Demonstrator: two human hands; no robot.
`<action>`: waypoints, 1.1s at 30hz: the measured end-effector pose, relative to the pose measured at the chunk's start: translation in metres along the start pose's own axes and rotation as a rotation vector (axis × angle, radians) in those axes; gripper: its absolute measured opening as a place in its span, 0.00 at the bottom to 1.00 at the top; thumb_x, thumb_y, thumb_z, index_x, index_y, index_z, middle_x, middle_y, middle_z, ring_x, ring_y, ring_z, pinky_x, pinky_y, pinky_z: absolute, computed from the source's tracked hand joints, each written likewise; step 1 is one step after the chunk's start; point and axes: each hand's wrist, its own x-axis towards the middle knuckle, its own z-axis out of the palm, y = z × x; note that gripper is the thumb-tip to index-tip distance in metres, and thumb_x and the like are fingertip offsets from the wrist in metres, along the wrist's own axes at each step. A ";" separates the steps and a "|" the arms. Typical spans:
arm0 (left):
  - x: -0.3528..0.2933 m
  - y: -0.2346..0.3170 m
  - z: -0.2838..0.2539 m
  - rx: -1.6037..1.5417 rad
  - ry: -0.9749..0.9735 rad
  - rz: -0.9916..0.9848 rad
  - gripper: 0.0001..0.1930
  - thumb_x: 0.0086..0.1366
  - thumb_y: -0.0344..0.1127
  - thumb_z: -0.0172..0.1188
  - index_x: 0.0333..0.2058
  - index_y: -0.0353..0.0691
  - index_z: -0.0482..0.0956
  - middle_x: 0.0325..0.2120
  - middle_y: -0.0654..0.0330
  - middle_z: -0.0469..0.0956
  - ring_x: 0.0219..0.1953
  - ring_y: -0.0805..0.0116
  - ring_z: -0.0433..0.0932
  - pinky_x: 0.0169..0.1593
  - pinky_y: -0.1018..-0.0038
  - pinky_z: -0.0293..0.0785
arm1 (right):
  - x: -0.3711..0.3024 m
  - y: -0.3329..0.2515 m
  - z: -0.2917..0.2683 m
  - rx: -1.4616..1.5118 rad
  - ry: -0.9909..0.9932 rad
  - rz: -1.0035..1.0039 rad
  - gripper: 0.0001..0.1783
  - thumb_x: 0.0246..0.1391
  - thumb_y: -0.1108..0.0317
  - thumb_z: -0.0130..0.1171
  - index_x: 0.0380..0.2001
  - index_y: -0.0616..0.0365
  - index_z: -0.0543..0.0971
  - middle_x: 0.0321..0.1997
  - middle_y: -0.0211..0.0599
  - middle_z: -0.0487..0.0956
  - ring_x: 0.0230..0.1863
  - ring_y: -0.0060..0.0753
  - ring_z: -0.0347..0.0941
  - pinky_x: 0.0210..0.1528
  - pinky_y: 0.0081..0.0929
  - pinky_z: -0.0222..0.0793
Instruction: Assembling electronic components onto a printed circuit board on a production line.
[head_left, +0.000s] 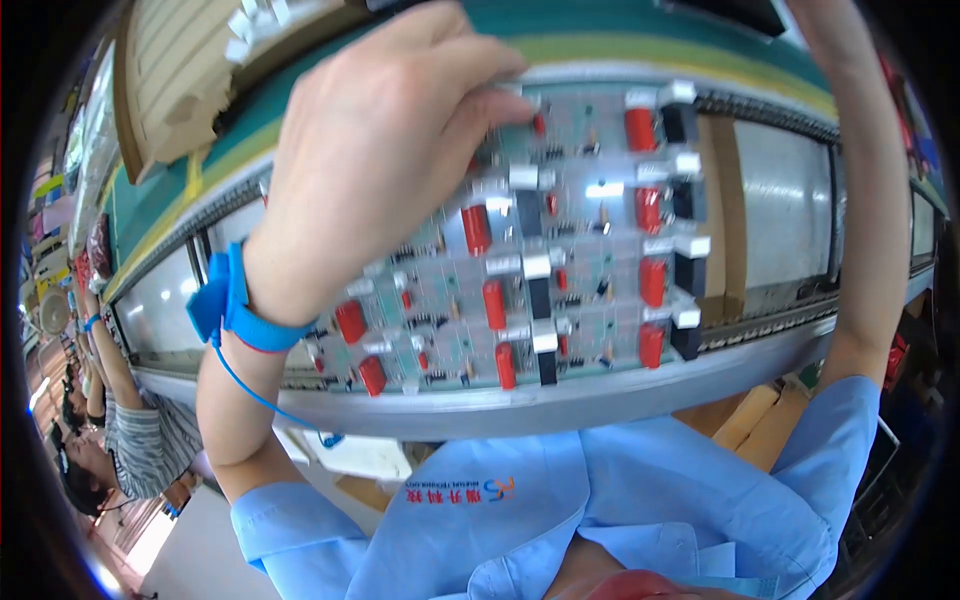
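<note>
PCB panel is seen under and right of left hand: grey-green, populated in rows with red components and black-and-white blocks. Left fingertips are bunched near far edge, grip can't be told; right hand is cropped out, state unclear.

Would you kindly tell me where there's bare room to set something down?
The pale panel between the chain rails, right of the cardboard strip, looks bare, though its depth is unclear. The green surface beyond the yellow stripe has room, between the left hand and the dark object at upper right. The circuit boards are crowded with red components.
</note>
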 end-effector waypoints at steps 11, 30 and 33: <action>0.054 0.019 0.018 0.601 0.264 0.253 0.05 0.51 0.32 0.59 0.29 0.43 0.77 0.27 0.63 0.69 0.30 0.69 0.73 0.32 0.73 0.69 | 0.002 0.046 -0.001 0.263 -0.129 0.224 0.16 0.56 0.62 0.60 0.45 0.57 0.77 0.36 0.27 0.80 0.39 0.16 0.78 0.33 0.12 0.70; 0.151 0.025 0.066 0.922 0.309 0.496 0.04 0.52 0.32 0.56 0.23 0.41 0.78 0.25 0.62 0.70 0.30 0.71 0.72 0.39 0.74 0.63 | -0.005 0.059 -0.029 0.523 -0.059 0.261 0.12 0.56 0.62 0.60 0.40 0.55 0.80 0.34 0.27 0.79 0.36 0.19 0.76 0.36 0.14 0.71; 0.156 0.037 0.072 0.911 0.303 0.531 0.05 0.51 0.32 0.56 0.24 0.40 0.79 0.28 0.62 0.71 0.31 0.71 0.72 0.39 0.75 0.63 | -0.011 0.065 -0.041 0.529 -0.024 0.276 0.12 0.57 0.62 0.59 0.41 0.55 0.79 0.34 0.28 0.79 0.36 0.18 0.76 0.36 0.15 0.72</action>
